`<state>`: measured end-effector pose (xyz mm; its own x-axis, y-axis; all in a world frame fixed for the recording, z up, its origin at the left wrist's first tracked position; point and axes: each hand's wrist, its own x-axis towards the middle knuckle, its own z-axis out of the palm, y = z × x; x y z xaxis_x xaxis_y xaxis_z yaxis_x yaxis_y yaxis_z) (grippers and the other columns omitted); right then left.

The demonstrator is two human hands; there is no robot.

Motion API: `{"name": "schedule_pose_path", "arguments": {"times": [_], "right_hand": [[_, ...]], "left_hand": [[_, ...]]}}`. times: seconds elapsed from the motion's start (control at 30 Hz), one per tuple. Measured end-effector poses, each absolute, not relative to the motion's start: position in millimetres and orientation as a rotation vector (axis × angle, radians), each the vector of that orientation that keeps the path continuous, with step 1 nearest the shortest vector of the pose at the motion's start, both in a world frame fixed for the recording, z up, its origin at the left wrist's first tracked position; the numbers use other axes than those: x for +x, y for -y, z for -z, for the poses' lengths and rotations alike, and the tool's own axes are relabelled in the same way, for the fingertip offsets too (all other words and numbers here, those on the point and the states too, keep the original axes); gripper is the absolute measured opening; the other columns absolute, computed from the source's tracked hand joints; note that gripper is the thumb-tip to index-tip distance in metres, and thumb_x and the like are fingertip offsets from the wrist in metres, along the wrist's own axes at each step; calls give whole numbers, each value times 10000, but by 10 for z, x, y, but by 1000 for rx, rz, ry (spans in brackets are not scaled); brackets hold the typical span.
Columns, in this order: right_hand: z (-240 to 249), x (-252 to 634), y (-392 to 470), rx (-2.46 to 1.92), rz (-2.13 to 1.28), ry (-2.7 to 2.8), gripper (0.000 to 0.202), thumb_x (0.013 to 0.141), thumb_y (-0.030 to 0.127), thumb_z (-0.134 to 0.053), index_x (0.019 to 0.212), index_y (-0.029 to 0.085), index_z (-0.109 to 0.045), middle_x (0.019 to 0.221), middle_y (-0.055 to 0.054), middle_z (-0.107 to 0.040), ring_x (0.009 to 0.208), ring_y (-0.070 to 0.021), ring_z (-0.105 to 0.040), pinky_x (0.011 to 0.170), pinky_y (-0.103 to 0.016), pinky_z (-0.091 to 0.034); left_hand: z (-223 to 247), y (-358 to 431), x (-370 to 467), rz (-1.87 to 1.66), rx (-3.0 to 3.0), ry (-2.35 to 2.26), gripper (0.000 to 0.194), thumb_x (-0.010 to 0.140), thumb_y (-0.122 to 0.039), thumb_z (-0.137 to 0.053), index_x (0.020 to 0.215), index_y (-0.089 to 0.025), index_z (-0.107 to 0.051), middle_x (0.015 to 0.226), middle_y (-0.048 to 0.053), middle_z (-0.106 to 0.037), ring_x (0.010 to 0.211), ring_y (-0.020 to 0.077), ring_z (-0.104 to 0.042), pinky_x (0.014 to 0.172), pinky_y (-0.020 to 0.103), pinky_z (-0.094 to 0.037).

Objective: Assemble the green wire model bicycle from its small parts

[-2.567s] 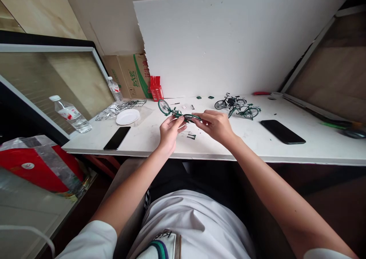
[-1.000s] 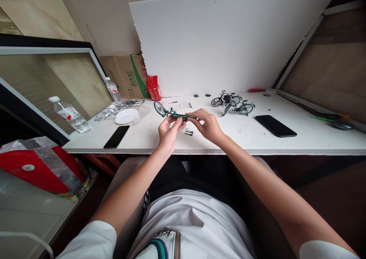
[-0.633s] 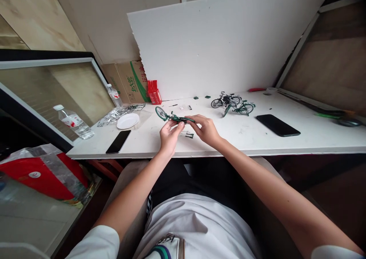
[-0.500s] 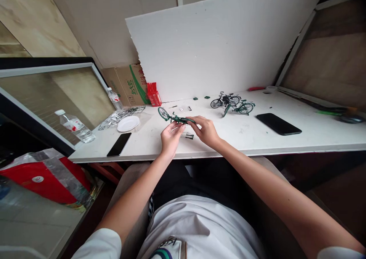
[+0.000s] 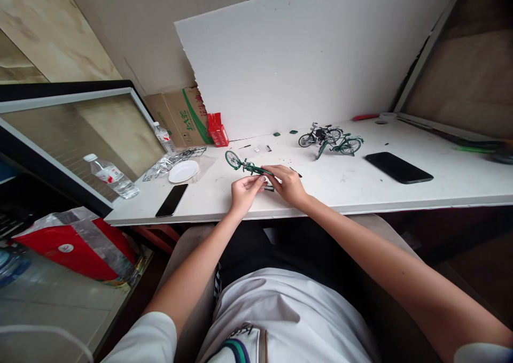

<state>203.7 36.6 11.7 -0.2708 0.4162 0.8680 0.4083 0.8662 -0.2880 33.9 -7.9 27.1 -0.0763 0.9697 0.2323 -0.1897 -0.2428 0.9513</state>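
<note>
Both of my hands grip a small green model bicycle (image 5: 250, 167) just above the white table. Its spoked front wheel (image 5: 232, 160) points away to the left. My left hand (image 5: 245, 193) pinches the frame from below and the near side, fingers closed. With closed fingers my right hand (image 5: 289, 185) holds the rear end, which it largely hides. Under the hands, a small dark green part (image 5: 269, 188) lies on the table, partly covered. Farther right stand a second green model bicycle (image 5: 348, 145) and a black model bicycle (image 5: 318, 136), close together.
A white plate (image 5: 183, 171), a phone (image 5: 172, 200) and a water bottle (image 5: 112, 176) are on the left. A larger black phone (image 5: 399, 167) lies to the right. Behind are a red box (image 5: 218, 130), a cardboard carton (image 5: 186, 117) and small green pieces (image 5: 293, 132).
The view has shifted a little. The hands still hold the green model bicycle; the right hand's fingers now lie a bit farther over its rear end.
</note>
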Motion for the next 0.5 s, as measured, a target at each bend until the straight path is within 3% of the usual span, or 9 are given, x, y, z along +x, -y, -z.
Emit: {"name": "schedule_pose_path", "arguments": {"times": [0.5], "right_hand": [[-28, 2018, -383, -638, 21, 1907, 311, 1093, 268, -567, 1356, 214, -725, 1256, -119, -811, 1121, -276, -799, 975, -430, -656]], "left_hand": [[-143, 12, 322, -1574, 1254, -1052, 479, 732, -489, -927, 967, -91, -799, 910, 154, -829, 832, 250, -819, 724, 325, -641]]}}
